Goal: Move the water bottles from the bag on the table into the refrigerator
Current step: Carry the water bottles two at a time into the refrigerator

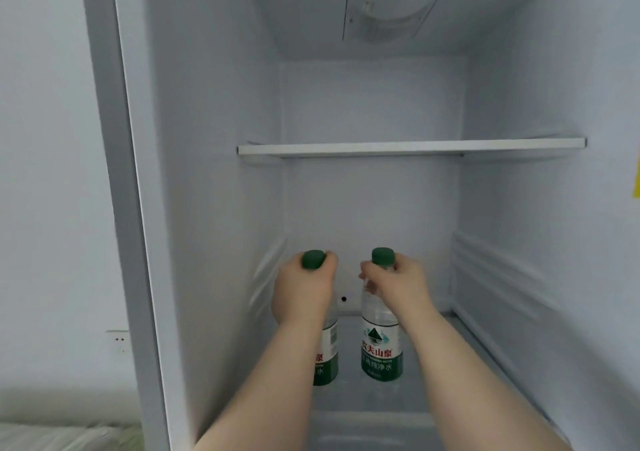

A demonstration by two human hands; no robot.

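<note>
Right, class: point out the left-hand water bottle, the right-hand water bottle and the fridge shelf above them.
left-hand water bottle (313, 260): head view, on its green cap.
right-hand water bottle (382, 350): head view, on its green label.
fridge shelf (408, 147): head view, on its white front edge.

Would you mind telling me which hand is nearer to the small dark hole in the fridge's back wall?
Left, narrowly. The left hand sits just left of the hole; the right hand is farther to its right.
</note>
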